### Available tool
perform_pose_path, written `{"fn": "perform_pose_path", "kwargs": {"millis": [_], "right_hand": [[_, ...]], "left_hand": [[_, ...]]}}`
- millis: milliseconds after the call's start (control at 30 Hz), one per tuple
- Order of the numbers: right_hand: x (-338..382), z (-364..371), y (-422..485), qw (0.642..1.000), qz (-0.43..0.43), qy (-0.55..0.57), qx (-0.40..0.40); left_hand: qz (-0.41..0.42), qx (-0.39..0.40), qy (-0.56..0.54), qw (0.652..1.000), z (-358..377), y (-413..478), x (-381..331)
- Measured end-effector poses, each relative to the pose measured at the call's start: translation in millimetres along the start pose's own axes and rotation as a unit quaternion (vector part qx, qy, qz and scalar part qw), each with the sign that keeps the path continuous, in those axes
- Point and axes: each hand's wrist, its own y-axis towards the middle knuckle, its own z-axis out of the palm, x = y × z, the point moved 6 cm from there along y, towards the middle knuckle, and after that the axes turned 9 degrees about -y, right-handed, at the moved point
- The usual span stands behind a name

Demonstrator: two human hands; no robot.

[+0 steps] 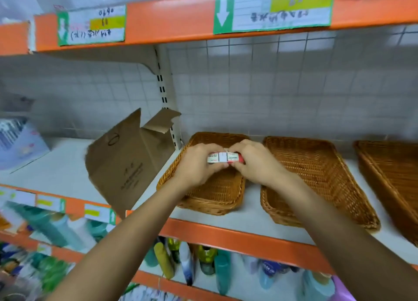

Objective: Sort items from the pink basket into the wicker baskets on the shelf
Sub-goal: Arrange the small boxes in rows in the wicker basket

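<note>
Cardboard box (129, 162) w/ torn flaps, bottles (185, 262) below, labels (273, 9) above.

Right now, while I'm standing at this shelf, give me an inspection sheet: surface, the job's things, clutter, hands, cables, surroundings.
Surface: white shelf board with an orange front edge.
Job's things: three wicker baskets side by side, left basket, middle basket, right basket, no items seen inside; small white and red boxes held above the left basket.
Clutter: torn cardboard box left of the baskets.
Hands: left hand and right hand both grip the boxes.
Cables: nothing seen.
Surroundings: tiled wall behind; paper labels on the shelf above; bottles on the shelf below.
</note>
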Motion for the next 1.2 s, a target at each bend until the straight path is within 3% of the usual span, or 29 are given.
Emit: {"fn": "perform_pose_path", "kwargs": {"millis": [233, 500, 700, 1100, 1200], "right_hand": [[-7.8, 17.9, 38.0, 0.995, 0.069, -0.070, -0.010], [-11.9, 52.0, 83.4, 0.980, 0.156, -0.093, 0.085], [-13.3, 78.3, 89.9, 0.967, 0.188, -0.103, 0.141], [-5.2, 86.3, 82.6, 0.967, 0.178, -0.139, 0.119], [-5.2, 89.2, 83.0, 0.966, 0.179, -0.143, 0.120]], "left_hand": [[-0.075, 0.050, 0.055, 0.994, 10.0, 28.7, 47.1], [-0.081, 0.097, 0.035, 0.991, 17.4, 68.7, 81.5], [-0.066, 0.066, -0.038, 0.995, 20.1, 81.9, 94.6], [-0.111, 0.002, -0.109, 0.988, 21.3, 77.6, 114.8], [-0.086, -0.014, -0.125, 0.988, 18.2, 77.2, 113.2]]}}
